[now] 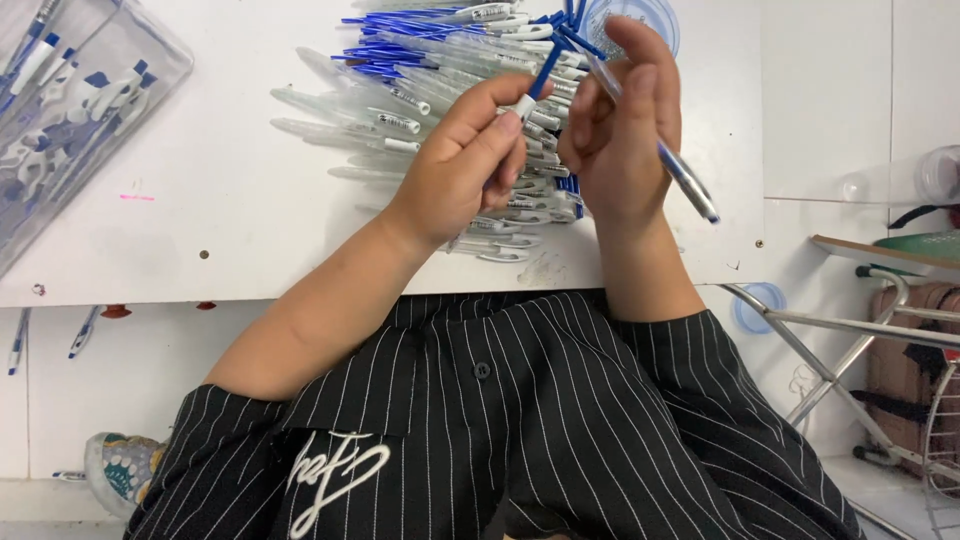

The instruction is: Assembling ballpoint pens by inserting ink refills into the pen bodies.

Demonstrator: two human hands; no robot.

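Observation:
My left hand (462,165) pinches a thin blue pen refill (545,70) by its white end, the refill pointing up and to the right. My right hand (622,130) holds a clear pen barrel (672,165) that slants down to the right past my wrist. Both hands hover above a heap of clear and blue pens (440,100) lying on the white table (230,190). The hands nearly touch each other over the heap's right side.
A clear plastic bin of pen parts (70,110) sits at the table's far left. A round clear lid (640,20) lies behind the heap. Loose pens (82,332) lie on the floor at left. A metal folding frame (850,345) and a shelf stand to the right.

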